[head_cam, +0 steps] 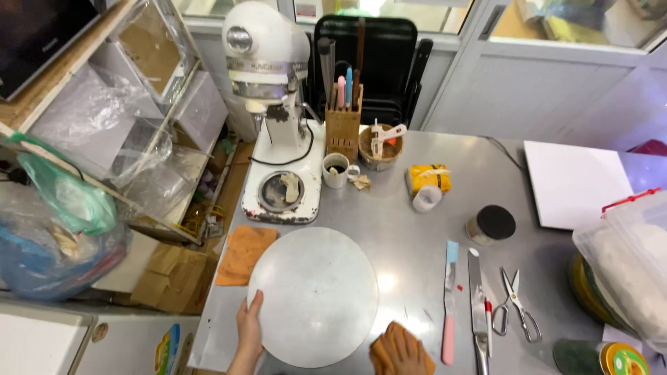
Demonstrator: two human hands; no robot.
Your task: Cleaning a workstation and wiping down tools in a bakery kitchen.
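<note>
- Round metal disc (313,295) lies at the table's (403,229) near edge; its surface looks mostly clean, I judge.
- My left hand (249,326) grips its rim, my right hand (406,354) presses an orange cloth (390,345) beside it.

Round board (313,295) before the mixer (278,118); scissors (517,305) to its right.

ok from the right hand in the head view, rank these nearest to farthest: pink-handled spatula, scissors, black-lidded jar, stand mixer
Measured from the right hand, which rests on an orange cloth at the bottom edge:
1. Pink-handled spatula, just to its right.
2. Scissors, further right, past the long knife.
3. Black-lidded jar, up and to the right.
4. Stand mixer, at the table's far left end.
</note>
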